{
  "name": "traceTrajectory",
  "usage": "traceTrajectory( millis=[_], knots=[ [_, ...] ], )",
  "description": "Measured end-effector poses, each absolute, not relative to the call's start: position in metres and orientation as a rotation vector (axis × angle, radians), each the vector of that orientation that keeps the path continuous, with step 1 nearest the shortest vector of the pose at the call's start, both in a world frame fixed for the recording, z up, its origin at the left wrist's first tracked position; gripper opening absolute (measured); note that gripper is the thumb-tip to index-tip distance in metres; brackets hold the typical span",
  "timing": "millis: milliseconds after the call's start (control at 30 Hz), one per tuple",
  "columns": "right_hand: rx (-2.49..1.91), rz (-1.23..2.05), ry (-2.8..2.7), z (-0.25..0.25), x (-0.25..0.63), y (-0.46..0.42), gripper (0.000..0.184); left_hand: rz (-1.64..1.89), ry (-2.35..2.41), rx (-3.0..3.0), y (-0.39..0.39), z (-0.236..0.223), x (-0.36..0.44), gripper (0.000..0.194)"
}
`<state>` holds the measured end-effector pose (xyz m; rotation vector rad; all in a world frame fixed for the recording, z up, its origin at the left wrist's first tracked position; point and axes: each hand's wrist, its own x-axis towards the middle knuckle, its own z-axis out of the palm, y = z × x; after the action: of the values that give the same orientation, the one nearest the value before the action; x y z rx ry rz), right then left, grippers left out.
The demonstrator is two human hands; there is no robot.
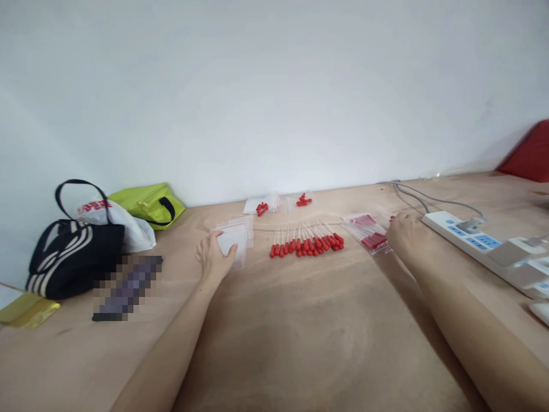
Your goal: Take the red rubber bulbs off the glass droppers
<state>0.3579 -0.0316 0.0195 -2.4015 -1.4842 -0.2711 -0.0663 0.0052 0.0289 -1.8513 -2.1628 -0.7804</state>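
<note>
Near the wooden table's [300, 337] far edge, left of centre, the clear zip bags [234, 243] are touched by the left hand [217, 256], thumb and fingers parted; thin plastic is probably best held flat. Red-bulbed droppers [305, 247] are fanned mid-table. Rightward, a filled bag [372, 236] is neared by the curled right hand [407, 236]; its grip cannot be told.

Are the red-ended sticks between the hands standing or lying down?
Lying down: the red-ended sticks rest in a row on the table, red ends nearer the camera.
</note>
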Motion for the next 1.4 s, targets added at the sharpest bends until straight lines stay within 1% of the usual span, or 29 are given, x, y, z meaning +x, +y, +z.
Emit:
traceTrajectory(
  millis=[33, 67, 133, 167, 200, 267, 333, 400, 467, 533, 667, 767, 833, 933, 1100, 1233, 1400],
  knots=[
    [-2.419, -0.369, -1.31, 0.028, 0.353, -0.033, 0.036, -0.817, -2.138, -1.873, 0.005, 0.029, -0.066, 0.044],
    [-2.387, -0.395, -1.247, 0.037, 0.348, -0.034, 0.036, -0.856, -2.108, -1.901, 0.005, 0.029, -0.065, 0.043],
    [-2.201, -0.338, -1.28, 0.057, 0.335, -0.038, 0.035, -0.947, -2.028, -1.975, 0.004, 0.031, -0.061, 0.04],
    [-2.059, -0.231, -1.362, 0.065, 0.327, -0.041, 0.033, -1.005, -1.975, -2.024, 0.003, 0.032, -0.059, 0.039],
    [-1.899, -0.071, -1.451, 0.071, 0.318, -0.044, 0.031, -1.076, -1.916, -2.084, 0.002, 0.033, -0.056, 0.037],
    [-1.576, 0.424, -1.593, 0.075, 0.296, -0.051, 0.033, -1.261, -1.828, -2.231, 0.0, 0.036, -0.048, 0.035],
    [-1.333, 0.878, -1.696, 0.067, 0.27, -0.059, 0.035, -1.49, -1.832, -2.398, -0.003, 0.037, -0.039, 0.036],
    [-1.197, 1.266, -1.716, 0.051, 0.245, -0.066, 0.036, -1.67, -1.878, -2.565, -0.01, 0.038, -0.028, 0.035],
    [-1.102, 1.556, -1.674, 0.033, 0.226, -0.069, 0.039, -1.683, -1.871, -2.737, -0.019, 0.039, -0.018, 0.03],
    [-1.08, 1.701, -1.626, 0.018, 0.214, -0.07, 0.04, -1.53, -1.785, -2.92, -0.032, 0.041, -0.007, 0.023],
    [-1.173, 1.745, -1.416, 0.005, 0.211, -0.068, 0.037, -1.165, -1.374, -3.222, -0.058, 0.043, 0.012, 0.015],
    [-1.203, 1.77, -1.141, 0.007, 0.217, -0.066, 0.038, -1.008, -1.119, -3.323, -0.068, 0.039, 0.021, 0.018],
    [-1.183, 1.823, -1.018, 0.009, 0.22, -0.065, 0.04, -0.967, -1.129, -3.31, -0.069, 0.033, 0.022, 0.019],
    [-1.216, 1.88, -1.025, 0.011, 0.221, -0.065, 0.04, -0.951, -1.249, -3.242, -0.065, 0.026, 0.021, 0.015],
    [-1.319, 1.845, -1.106, 0.013, 0.212, -0.067, 0.024, -0.915, -1.27, -3.228, -0.059, 0.025, 0.019, 0.012],
    [-1.305, 1.866, -1.115, 0.012, 0.21, -0.068, 0.009, -0.78, -1.159, -3.206, -0.053, 0.027, 0.024, 0.021],
    [-1.301, 1.823, -1.134, 0.01, 0.21, -0.068, 0.003, -0.597, -1.036, -3.17, -0.044, 0.024, 0.031, 0.028]
  ],
)
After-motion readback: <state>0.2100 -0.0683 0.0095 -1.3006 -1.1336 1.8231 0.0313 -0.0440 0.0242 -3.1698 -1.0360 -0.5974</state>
